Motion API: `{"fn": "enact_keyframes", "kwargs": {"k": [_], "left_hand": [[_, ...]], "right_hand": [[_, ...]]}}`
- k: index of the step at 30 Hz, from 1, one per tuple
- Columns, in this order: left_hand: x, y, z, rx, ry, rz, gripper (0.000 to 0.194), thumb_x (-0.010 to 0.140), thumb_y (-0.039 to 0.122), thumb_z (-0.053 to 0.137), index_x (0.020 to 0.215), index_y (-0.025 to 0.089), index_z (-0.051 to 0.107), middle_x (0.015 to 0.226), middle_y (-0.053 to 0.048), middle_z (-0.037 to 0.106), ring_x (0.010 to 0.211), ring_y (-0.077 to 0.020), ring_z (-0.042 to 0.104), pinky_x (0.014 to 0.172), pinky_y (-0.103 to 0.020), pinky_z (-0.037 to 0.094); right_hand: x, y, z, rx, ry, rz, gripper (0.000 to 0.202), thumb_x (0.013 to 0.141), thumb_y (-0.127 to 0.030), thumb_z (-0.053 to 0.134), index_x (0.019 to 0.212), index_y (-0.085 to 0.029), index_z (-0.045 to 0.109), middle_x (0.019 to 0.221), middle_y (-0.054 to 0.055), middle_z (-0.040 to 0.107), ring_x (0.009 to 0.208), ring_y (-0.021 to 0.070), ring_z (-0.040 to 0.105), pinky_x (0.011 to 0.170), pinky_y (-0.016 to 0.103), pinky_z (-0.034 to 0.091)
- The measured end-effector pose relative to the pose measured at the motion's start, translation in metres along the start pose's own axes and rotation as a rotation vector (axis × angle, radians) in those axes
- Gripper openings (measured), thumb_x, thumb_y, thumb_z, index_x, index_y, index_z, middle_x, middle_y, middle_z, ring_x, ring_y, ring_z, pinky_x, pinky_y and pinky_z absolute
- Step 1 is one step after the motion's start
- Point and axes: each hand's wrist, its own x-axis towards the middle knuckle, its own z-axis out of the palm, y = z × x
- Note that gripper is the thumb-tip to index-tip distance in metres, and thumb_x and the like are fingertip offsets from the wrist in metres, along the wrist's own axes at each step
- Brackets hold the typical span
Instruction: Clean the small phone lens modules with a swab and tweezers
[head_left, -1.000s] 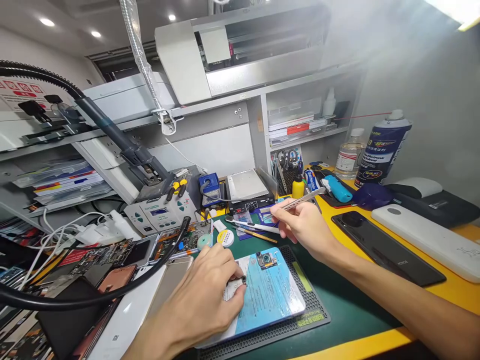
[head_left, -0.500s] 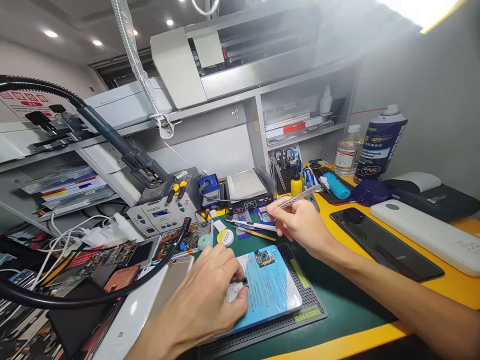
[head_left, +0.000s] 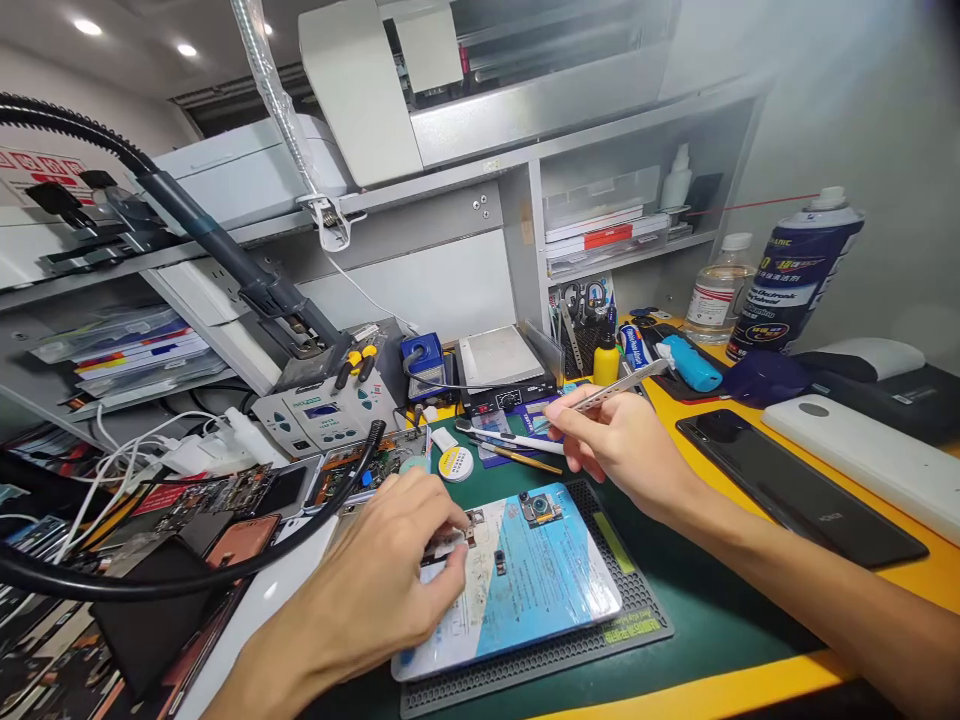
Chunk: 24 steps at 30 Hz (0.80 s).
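Pinching a small metal component (head_left: 444, 545) between thumb and fingertips, your left hand (head_left: 382, 585) holds it just above the left part of the blue phone back (head_left: 525, 580) lying on the dark work mat (head_left: 637, 610). I judge the piece light, thin and easily bent, so take it by its edges with little pressure. Your right hand (head_left: 622, 450), hovering beyond the phone, has its fingers closed around metal tweezers (head_left: 622, 385), tips pointing far right. Small camera modules (head_left: 538, 507) sit on the phone's far end; they look fragile, so avoid the lenses. A solder tin (head_left: 455, 463) lies farther left.
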Motion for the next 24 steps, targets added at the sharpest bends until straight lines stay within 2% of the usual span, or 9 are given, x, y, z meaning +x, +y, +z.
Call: {"fn": "enact_keyframes", "kwargs": {"k": [3, 7, 12, 18, 24], "left_hand": [[0.002, -0.014, -0.005, -0.023, 0.05, -0.005, 0.009, 0.093, 0.02, 0.048, 0.092, 0.022, 0.057, 0.093, -0.002, 0.057, 0.089, -0.02, 0.049, 0.079, -0.039, 0.04], [0.007, -0.025, 0.001, -0.043, 0.045, -0.027, 0.008, 0.092, 0.023, 0.051, 0.094, 0.022, 0.059, 0.095, -0.003, 0.058, 0.093, -0.0215, 0.05, 0.082, -0.041, 0.041], [0.009, -0.024, 0.012, -0.057, 0.038, -0.017, 0.011, 0.09, 0.028, 0.056, 0.099, 0.023, 0.061, 0.101, -0.002, 0.06, 0.098, -0.0227, 0.051, 0.092, -0.046, 0.038], [0.009, -0.022, 0.016, -0.098, 0.055, -0.042, 0.011, 0.087, 0.024, 0.059, 0.098, 0.024, 0.061, 0.098, 0.0, 0.061, 0.095, -0.0219, 0.052, 0.09, -0.046, 0.037], [0.01, -0.022, 0.02, -0.084, 0.141, 0.001, 0.009, 0.086, 0.021, 0.06, 0.094, 0.022, 0.063, 0.092, 0.001, 0.063, 0.088, -0.0201, 0.052, 0.083, -0.041, 0.036]], "right_hand": [[-0.001, 0.0, 0.0, -0.01, -0.063, 0.021, 0.026, 0.089, -0.038, 0.064, 0.076, -0.016, 0.062, 0.052, -0.003, 0.058, 0.042, 0.0084, 0.049, 0.039, 0.021, 0.031], [-0.002, 0.002, 0.0, -0.028, -0.141, 0.071, 0.034, 0.09, -0.046, 0.064, 0.071, -0.018, 0.058, 0.057, -0.002, 0.057, 0.045, 0.0101, 0.049, 0.039, 0.022, 0.031], [-0.004, 0.003, -0.001, -0.047, -0.143, 0.126, 0.039, 0.088, -0.054, 0.067, 0.074, -0.019, 0.058, 0.057, -0.002, 0.057, 0.045, 0.0112, 0.05, 0.039, 0.023, 0.031], [-0.006, 0.003, -0.004, -0.039, -0.144, 0.141, 0.033, 0.089, -0.051, 0.069, 0.076, -0.021, 0.059, 0.056, -0.003, 0.058, 0.045, 0.0113, 0.051, 0.041, 0.023, 0.033], [-0.007, 0.002, -0.003, -0.034, -0.149, 0.138, 0.033, 0.09, -0.047, 0.068, 0.074, -0.02, 0.06, 0.058, -0.004, 0.058, 0.048, 0.0101, 0.052, 0.046, 0.022, 0.038]]}}
